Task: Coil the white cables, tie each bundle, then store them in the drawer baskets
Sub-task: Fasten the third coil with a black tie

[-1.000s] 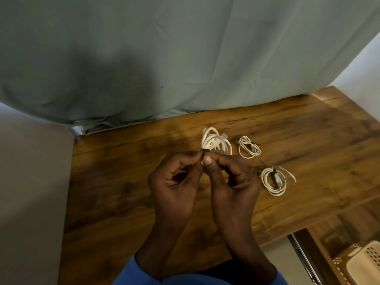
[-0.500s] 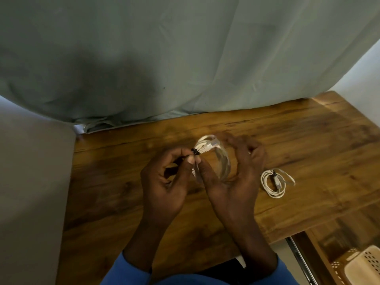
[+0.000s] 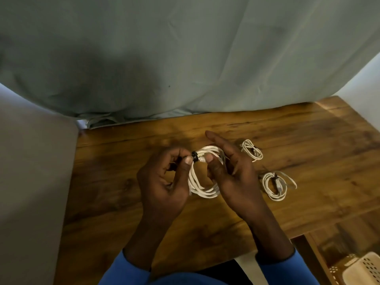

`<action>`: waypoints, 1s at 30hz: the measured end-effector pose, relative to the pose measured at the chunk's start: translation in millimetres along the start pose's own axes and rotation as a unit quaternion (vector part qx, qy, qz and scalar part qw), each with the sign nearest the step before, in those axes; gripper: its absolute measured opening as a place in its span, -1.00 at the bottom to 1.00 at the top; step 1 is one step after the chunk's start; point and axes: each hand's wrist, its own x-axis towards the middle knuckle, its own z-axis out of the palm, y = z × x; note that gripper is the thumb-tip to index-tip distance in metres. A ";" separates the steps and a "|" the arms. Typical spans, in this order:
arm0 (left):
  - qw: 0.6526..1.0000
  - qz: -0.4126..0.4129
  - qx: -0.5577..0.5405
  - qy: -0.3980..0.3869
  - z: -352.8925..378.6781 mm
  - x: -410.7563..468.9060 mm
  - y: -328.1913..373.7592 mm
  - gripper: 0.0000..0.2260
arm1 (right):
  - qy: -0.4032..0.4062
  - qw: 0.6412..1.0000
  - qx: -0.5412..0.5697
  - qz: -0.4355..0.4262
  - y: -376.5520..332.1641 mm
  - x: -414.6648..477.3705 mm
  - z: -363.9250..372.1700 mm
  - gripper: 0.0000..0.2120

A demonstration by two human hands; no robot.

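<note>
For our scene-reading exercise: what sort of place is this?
Probably a home desk or small workroom: a wooden table backed by a hanging cloth, tied cable coils on it, and a perforated basket in what looks like an open drawer.

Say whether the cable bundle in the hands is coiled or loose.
Coiled: the held bundle forms stacked loops, with a black tie around its top.

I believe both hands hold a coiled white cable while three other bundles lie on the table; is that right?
Not quite: the head view shows two on the table, a far bundle and a near bundle, not three. The left hand and right hand do hold the coiled cable.
</note>
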 end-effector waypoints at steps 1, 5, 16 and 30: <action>1.000 -0.003 -0.004 -0.003 0.0 -0.7 -0.2 -0.94 | -0.016 1.000 -0.022 0.001 0.5 0.5 -1.7 -0.70; 1.000 0.007 0.016 -0.016 -3.7 3.9 3.5 -0.95 | -0.023 1.000 0.012 0.014 -1.9 3.4 -2.9 -0.84; 0.998 0.032 0.061 0.014 -8.2 -7.6 4.0 -0.95 | 0.039 0.996 0.062 0.049 5.4 -7.4 11.2 -0.89; 0.979 0.052 0.195 -0.007 -15.4 3.0 20.8 -0.89 | 0.138 0.971 0.186 0.058 -5.6 -9.4 32.0 -0.89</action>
